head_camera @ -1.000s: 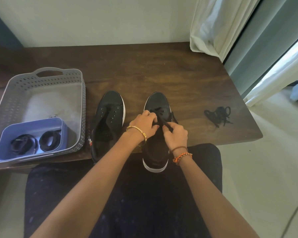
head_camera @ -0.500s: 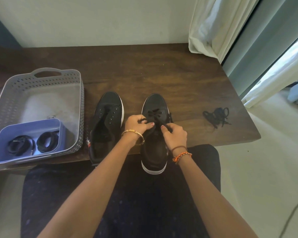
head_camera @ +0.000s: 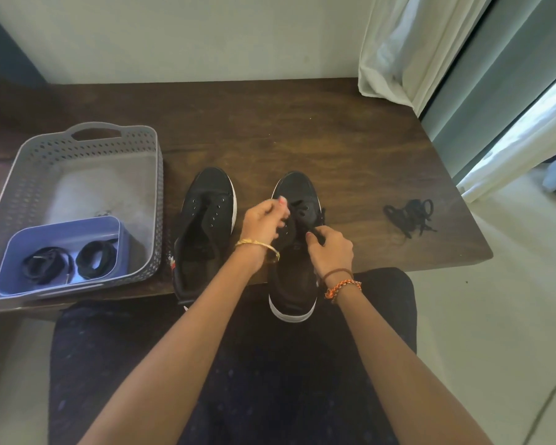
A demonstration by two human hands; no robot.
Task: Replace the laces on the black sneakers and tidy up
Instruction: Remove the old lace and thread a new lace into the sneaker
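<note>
Right sneaker [head_camera: 297, 252]: black canvas with white sole rim, long axis 6-to-12, toe at 12, heel hanging past the table's near edge over the person's lap; black lace threaded through its upper eyelets near the toe.
Left sneaker [head_camera: 206, 232]: same black canvas, white sole edge, laceless with bare eyelets and open tongue; lies just beside the other at its 9 o'clock, toe at 12 tilted slightly to 1, heel at the table edge.
Left hand [head_camera: 265, 221]: fingers curled, pinching at the lace on the right sneaker's 9 o'clock side; gold bangle on the wrist.
Right hand [head_camera: 329, 248]: fingers curled tight, pinching the black lace at the shoe's 3 o'clock side; thread bracelets on the wrist.
Loose laces [head_camera: 410, 216]: black tangle on the wooden table [head_camera: 334, 139], well apart at 3 o'clock of the sneakers.
Grey basket [head_camera: 151, 175]: at 9 o'clock, holds a blue tray [head_camera: 61, 232] with two coiled black laces [head_camera: 71, 264].
</note>
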